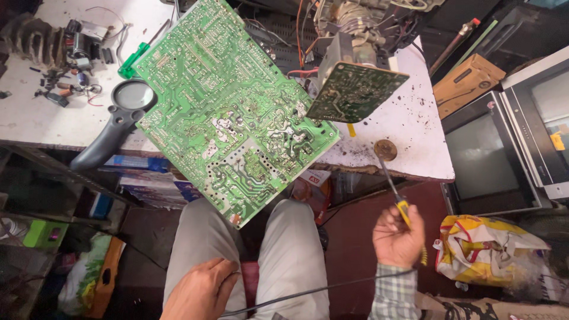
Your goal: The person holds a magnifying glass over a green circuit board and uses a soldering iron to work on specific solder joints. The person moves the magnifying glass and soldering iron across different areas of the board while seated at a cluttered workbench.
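One soldering iron [396,195], yellow handle and thin dark shaft, sits lower right of centre, pinched in the right hand [398,237] with fingers curled round the handle; its tip points up toward a small round brown tin [385,149] on the table [409,118] edge. A dark cord [308,291] runs from that hand across the lap. Left hand [201,291], bottom left of centre, rests flat on the thigh, fingers loosely together, holding nothing. Big green circuit board [231,106] fills the centre, tilted, overhanging the table edge above the knees. Smaller green board [354,92] stands just right of it, upper centre, wired to a tube neck. Black magnifying glass [118,121] lies left of the big board, green-handled screwdriver [135,58] above it. Old TV sets [510,136] at right, yellow bag [486,249] lower right.
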